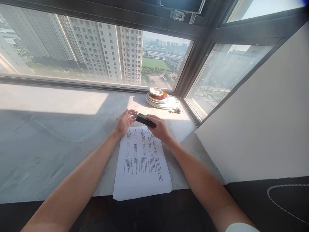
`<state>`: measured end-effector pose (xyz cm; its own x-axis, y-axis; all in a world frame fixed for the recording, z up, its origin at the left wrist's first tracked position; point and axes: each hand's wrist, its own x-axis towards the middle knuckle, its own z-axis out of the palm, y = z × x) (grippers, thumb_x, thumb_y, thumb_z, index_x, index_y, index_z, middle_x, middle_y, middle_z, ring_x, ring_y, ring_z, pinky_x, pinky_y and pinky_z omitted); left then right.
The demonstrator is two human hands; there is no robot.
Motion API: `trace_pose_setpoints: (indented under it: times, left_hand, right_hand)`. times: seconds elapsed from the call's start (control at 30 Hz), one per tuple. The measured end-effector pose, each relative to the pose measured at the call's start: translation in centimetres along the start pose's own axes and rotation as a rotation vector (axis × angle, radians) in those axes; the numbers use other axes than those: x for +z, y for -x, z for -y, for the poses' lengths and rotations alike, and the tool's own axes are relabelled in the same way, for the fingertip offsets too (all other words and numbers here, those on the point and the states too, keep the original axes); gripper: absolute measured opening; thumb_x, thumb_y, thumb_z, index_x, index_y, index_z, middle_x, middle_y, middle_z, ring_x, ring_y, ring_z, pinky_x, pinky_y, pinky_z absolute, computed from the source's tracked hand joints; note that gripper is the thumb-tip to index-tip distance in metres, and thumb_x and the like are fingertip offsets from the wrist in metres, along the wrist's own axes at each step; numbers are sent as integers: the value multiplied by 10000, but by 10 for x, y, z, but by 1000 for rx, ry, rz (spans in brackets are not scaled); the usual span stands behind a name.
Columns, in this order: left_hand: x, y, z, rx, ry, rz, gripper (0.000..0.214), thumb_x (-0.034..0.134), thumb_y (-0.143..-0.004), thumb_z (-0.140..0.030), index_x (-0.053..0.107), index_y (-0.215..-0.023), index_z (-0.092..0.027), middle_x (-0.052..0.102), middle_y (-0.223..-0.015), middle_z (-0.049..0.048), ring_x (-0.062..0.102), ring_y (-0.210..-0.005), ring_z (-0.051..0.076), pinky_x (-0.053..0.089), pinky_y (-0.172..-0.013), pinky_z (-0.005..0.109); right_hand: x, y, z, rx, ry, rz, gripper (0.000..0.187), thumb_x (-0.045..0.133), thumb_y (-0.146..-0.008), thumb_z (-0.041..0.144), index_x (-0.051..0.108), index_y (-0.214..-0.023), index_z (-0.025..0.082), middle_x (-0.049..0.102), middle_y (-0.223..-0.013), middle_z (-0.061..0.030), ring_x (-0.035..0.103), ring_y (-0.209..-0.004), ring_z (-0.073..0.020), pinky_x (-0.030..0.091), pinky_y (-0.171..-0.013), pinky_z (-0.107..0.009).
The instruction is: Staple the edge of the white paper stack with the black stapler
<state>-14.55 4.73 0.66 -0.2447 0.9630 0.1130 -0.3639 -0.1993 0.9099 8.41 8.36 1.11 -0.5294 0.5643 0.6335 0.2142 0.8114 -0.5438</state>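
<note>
My right hand (158, 127) is closed around a black stapler (145, 120), gripping its right end above the top of the printed sheets (142, 183). A thin silver metal part (134, 114) sticks out of the stapler's left end. Beside that part is my left hand (125, 122), its fingers apart around the silver tip; whether they touch it is hard to see. The printed sheets lie on the pale sill beneath both forearms, with their lower edge hanging slightly over the front edge.
A stack of round plates or lids (158, 100) stands in the window corner, beside a small dark tangled item (175, 111). Dark-framed windows (188, 71) rise behind the grey-white sill (60, 145). A white wall (260, 129) slopes down at right, above a braided cord (277, 188).
</note>
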Motion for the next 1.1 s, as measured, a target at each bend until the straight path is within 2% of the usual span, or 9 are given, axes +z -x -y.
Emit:
trace_pose_setpoints:
  times: [0.17, 0.33, 0.43, 0.53, 0.63, 0.67, 0.73, 0.87, 1.1]
  left_hand:
    - [3, 2, 2, -150, -22, 161, 400, 741, -1002, -506, 753, -1163, -140, 788, -1193, 164, 777, -1039, 263, 634, -934, 399]
    - [-1, 0, 8, -165, -32, 230, 361, 863, -912, -440, 788, -1073, -125, 805, -1081, 147, 778, -995, 258, 633, -947, 404]
    - [-3, -2, 9, -146, -60, 178, 363, 863, -906, -435, 792, -1079, -123, 806, -1074, 153, 783, -1024, 274, 634, -965, 425]
    - [-6, -5, 9, -81, -85, 57, 267, 833, -933, -358, 792, -1058, -126, 811, -1076, 151, 789, -1029, 250, 626, -1014, 419]
    - [-13, -8, 8, 18, -126, -55, 245, 773, -982, -367, 790, -1079, -144, 813, -1151, 157, 802, -971, 215, 643, -969, 393]
    - [-15, -9, 8, 49, -150, -93, 261, 767, -985, -393, 792, -1086, -154, 813, -1176, 155, 804, -945, 204, 650, -921, 367]
    - [-18, -10, 7, 90, -198, -176, 314, 791, -956, -464, 799, -1072, -172, 822, -1180, 143, 799, -867, 179, 645, -787, 303]
    - [-14, -7, 4, 167, -268, -166, 386, 870, -843, -553, 819, -912, -177, 843, -1020, 113, 699, -640, 120, 547, -567, 235]
    - [-2, 4, -3, 213, -354, -48, 347, 949, -747, -409, 865, -1024, -218, 852, -968, 99, 536, -503, 95, 377, -437, 245]
  right_hand:
    - [-5, -2, 3, -196, 422, 47, 441, 484, -1045, 16, 748, -1326, 229, 757, -1384, -72, 620, -1373, -275, 521, -1055, -460]
    - [-5, -9, 5, -246, 518, 106, 401, 466, -1105, 64, 750, -1334, 229, 755, -1387, -67, 602, -1369, -277, 509, -1041, -466]
    - [-2, -11, 4, -245, 498, 117, 387, 489, -1096, 64, 756, -1312, 243, 753, -1373, -70, 593, -1377, -282, 501, -1054, -468]
    - [-5, -9, -2, -144, 434, -8, 401, 476, -1066, 31, 748, -1290, 221, 735, -1374, -98, 615, -1334, -280, 498, -1057, -471]
    - [-13, -6, -8, 6, 239, -114, 184, 633, -1022, 166, 750, -1159, 207, 718, -1302, -114, 669, -1148, -250, 540, -959, -418]
    - [-16, -4, -9, 37, 145, -81, 104, 706, -997, 252, 744, -1082, 206, 721, -1219, -104, 674, -1050, -230, 548, -901, -392]
    - [-19, -2, -7, 60, -53, 88, 233, 789, -950, 424, 712, -939, 205, 703, -1030, -62, 642, -877, -188, 529, -786, -345]
    - [-11, -3, 7, 29, -319, 405, 392, 808, -915, 572, 693, -871, 200, 673, -885, -24, 606, -855, -177, 484, -763, -315]
    - [6, -6, 16, 9, -336, 562, 383, 853, -871, 568, 710, -869, 212, 684, -843, -15, 604, -890, -199, 489, -822, -325]
